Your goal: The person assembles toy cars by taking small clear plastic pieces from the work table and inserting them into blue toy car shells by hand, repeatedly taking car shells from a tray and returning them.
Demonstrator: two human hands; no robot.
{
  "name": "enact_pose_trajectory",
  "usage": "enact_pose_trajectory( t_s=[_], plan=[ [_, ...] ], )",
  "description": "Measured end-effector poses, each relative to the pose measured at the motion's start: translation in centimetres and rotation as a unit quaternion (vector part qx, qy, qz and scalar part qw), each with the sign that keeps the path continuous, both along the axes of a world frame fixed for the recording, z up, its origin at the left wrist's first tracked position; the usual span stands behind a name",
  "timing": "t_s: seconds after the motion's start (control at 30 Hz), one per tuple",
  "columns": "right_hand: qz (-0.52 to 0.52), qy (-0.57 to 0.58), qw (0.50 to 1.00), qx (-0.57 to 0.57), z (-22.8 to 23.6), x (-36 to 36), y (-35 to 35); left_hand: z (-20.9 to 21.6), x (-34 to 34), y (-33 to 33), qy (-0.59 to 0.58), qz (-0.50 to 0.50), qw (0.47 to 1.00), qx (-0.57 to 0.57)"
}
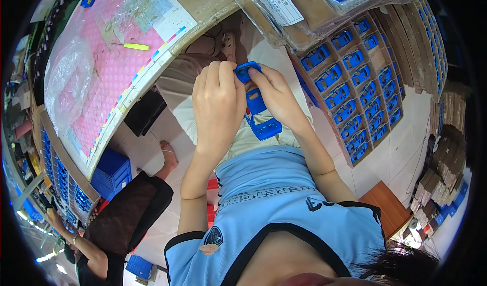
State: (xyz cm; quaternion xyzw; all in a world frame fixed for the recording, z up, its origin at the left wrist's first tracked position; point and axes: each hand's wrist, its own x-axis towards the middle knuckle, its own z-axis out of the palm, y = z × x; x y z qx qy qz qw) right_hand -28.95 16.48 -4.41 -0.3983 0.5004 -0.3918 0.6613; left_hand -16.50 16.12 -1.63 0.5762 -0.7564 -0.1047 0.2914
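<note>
A blue plastic toy car body [255,101] with cut-out openings is held up in front of my lap. My right hand [278,94] grips it from the right, its thumb pressed on the upper end. Against the left edge of the body, my left hand [219,106] is closed with its fingers curled. What those fingers hold is hidden behind the knuckles. A small red bit shows beside the body, below the left hand, too small to name.
On the left, a pink-covered table [109,73] bears a yellow-green slim tool [136,47] and a clear plastic bag [68,80]. At right, a partitioned cardboard tray [350,85] holds several blue car bodies near stacked trays [408,42]. Another person's arm [91,248] and a blue crate [111,172] are lower left.
</note>
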Motion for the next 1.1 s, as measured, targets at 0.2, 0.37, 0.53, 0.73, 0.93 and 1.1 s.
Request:
enact_pose_trajectory(
  t_s=[0.2, 0.37, 0.53, 0.73, 0.93, 1.1],
  plan=[
    [0.0, 0.015, 1.0, -0.006, -0.1, 0.1, -0.2, -0.1, 0.0, 0.2, -0.009, 0.012, 1.0, 0.001],
    [0.0, 0.014, 1.0, -0.007, 0.0, 0.3, -0.2, -0.1, -0.1, 0.2, -0.009, 0.011, 1.0, -0.013],
    [0.011, 0.039, 0.999, -0.022, -0.5, 0.1, -0.1, 0.2, -0.5, 0.4, 0.019, 0.005, 1.0, -0.005],
    [0.018, 0.06, 0.996, -0.07, 0.1, 0.5, 0.1, -0.5, -0.4, 0.3, 0.051, -0.009, 0.999, 0.003],
    [0.024, 0.07, 0.995, -0.069, -0.1, 0.4, 0.1, -0.8, -0.3, 0.1, 0.073, -0.013, 0.997, 0.017],
    [0.007, 0.066, 0.994, -0.082, -0.5, 0.7, 0.2, -0.8, -0.2, -0.1, 0.083, -0.01, 0.996, 0.02]
  ],
)
